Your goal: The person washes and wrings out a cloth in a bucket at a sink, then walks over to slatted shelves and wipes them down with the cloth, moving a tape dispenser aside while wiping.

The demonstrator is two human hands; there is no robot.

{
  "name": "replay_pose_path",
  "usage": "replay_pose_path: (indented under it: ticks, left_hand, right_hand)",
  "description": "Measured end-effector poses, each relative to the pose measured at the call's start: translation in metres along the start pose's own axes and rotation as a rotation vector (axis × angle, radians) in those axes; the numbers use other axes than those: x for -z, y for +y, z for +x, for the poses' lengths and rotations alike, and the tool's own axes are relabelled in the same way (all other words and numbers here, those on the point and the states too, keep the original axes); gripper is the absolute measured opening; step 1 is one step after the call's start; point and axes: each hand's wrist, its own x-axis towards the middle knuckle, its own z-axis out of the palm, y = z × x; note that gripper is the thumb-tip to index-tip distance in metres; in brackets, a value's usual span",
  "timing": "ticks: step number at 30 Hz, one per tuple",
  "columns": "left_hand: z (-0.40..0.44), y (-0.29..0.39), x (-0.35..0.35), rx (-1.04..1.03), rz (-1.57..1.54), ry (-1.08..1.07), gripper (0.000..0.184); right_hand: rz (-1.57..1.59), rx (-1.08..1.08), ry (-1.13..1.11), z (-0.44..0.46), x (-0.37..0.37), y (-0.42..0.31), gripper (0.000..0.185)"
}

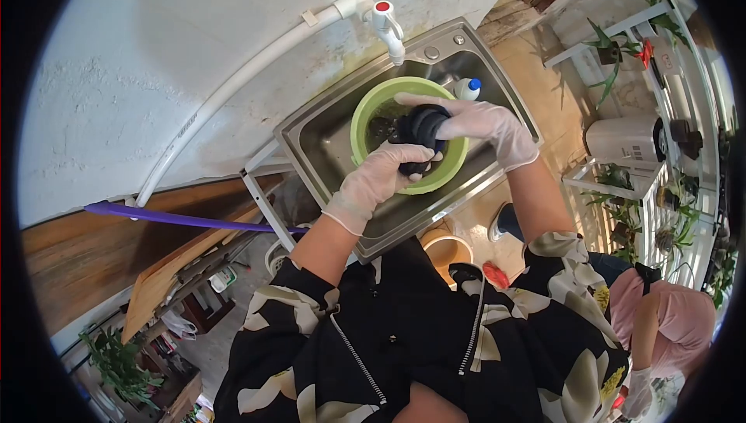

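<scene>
A bundle of dark wet cloth [423,124] is bunched up over a light green basin [360,124] that stands in the steel sink [330,139]. My left hand [382,174], in a thin whitish glove, grips the lower end of the cloth near the basin's front rim. My right hand [470,121], gloved alike, has its fingers wrapped round the upper part. Dark water with some bubbles shows in the basin behind the cloth. Which garment the cloth is I cannot tell.
Above the sink sticks out a white tap [388,31] with a red cap. A white bottle with a blue cap [468,87] stands right of the basin. Below the sink is an orange-tan bucket [447,252]. Another person in a pink top [660,322] is at lower right, near plant shelves.
</scene>
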Motion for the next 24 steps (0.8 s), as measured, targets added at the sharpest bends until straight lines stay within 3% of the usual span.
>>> replay_pose_path:
  ticks: [1,4,5,8,9,13,15,18,21,24]
  left_hand:
    - [-0.001,0.000,0.000,-0.004,-0.024,-0.030,0.028]
    - [-0.002,0.000,-0.010,-0.011,-0.077,-0.108,0.029]
    - [-0.003,0.000,-0.016,-0.008,-0.080,-0.125,0.028]
    - [-0.007,0.001,-0.032,-0.020,-0.068,-0.133,0.028]
    - [-0.009,0.001,-0.036,-0.028,-0.062,-0.125,0.028]
    - [-0.016,0.003,-0.041,-0.042,-0.002,-0.079,0.030]
    - [-0.014,0.003,-0.038,0.031,-0.044,-0.062,0.032]
    - [-0.012,0.002,-0.038,-0.120,0.085,-0.031,0.035]
    - [0.001,-0.001,-0.022,-0.056,0.388,0.148,0.039]
    - [0.035,-0.022,0.004,-0.301,0.518,0.258,0.042]
  right_hand:
    - [0.059,0.068,-0.077,-0.002,0.007,0.000,0.086]
    - [0.380,0.170,-0.097,-0.001,0.001,-0.001,0.098]
    - [0.383,0.154,-0.083,0.004,-0.001,0.003,0.110]
    - [0.544,0.090,-0.060,0.012,-0.018,-0.002,0.110]
    - [0.498,0.142,-0.030,0.015,-0.021,-0.003,0.094]
    - [0.511,0.103,0.031,0.017,-0.027,-0.001,0.068]
    - [0.478,0.049,0.083,0.019,-0.029,-0.004,0.064]
    - [0.540,0.015,0.129,0.024,-0.033,-0.010,0.057]
    - [0.595,0.021,0.209,0.036,-0.038,0.009,0.052]
    - [0.621,-0.054,0.294,0.048,-0.040,0.033,0.045]
